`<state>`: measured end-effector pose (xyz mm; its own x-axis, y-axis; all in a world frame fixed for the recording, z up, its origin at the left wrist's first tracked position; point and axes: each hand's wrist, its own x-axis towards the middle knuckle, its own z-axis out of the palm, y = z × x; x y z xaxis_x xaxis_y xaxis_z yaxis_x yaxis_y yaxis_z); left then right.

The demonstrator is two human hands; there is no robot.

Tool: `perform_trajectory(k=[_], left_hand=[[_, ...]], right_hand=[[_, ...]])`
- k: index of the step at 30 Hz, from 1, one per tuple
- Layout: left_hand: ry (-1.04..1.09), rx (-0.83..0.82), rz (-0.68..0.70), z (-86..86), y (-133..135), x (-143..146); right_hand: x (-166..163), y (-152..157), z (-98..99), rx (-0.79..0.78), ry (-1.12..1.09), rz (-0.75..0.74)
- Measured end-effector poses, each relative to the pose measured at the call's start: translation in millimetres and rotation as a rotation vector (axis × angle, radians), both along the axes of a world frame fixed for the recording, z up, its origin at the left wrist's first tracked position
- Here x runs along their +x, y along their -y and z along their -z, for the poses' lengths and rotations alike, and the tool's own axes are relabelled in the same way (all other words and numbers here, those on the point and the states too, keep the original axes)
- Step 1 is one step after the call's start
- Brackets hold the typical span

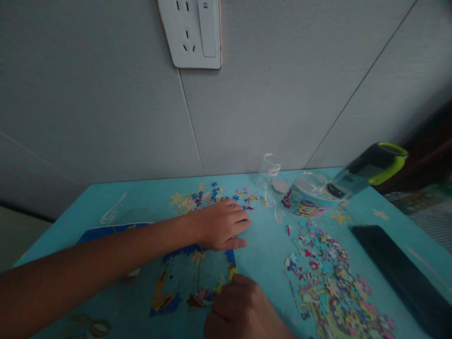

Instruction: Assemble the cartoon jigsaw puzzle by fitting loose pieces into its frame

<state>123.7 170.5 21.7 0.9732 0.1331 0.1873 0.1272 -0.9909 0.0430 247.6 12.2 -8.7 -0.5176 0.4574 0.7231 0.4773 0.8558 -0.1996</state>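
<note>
When checking hand positions from the head view, find both hands apart from each other at a light-blue tabletop with pale printed motifs (pixel 263 254). Note the left hand (pixel 224 225) extended from the left, palm down, thumb set away from the lightly spread fingers, just beside a rear cluster of small multicoloured jigsaw pieces (pixel 192 203). Treat the underside of the palm as hidden. Note the right hand (pixel 237 308) at the bottom edge, fingers curled, at the near right corner of a partly assembled blue, yellow and red jigsaw border (pixel 165 307). Cannot tell whether clamped on a piece. Locate the jigsaw border flat on the tabletop, between left forearm and right hand, with tabletop showing through the middle. Beyond the forearm, locate a flat blue sheet with a pale edge (pixel 102 232), partly covered.

To the right, identify a large heap of loose multicoloured pieces (pixel 335 268), then a long dark rectangular object (pixel 399 278). Toward the wall, identify a clear round cup (pixel 271 165), a small white disc (pixel 280 186), a clear-topped container with colourful print (pixel 305 205) and a dark transparent bottle with lime-green handle (pixel 365 165).
</note>
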Motion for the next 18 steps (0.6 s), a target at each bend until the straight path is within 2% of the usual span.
perform_trajectory(k=[4, 11, 18], left_hand=[[-0.042, 0.035, -0.029, 0.1, 0, 2], [-0.05, 0.03, -0.262, 6.0, -4, 13], [-0.079, -0.011, -0.268, 11.4, -9, 11]], right_hand=[[-1, -1, 1.5, -0.002, -0.038, 0.012], [2, -1, 4.3, -0.071, -0.048, -0.044], [-1, -3, 4.1, 0.0, -0.094, -0.019]])
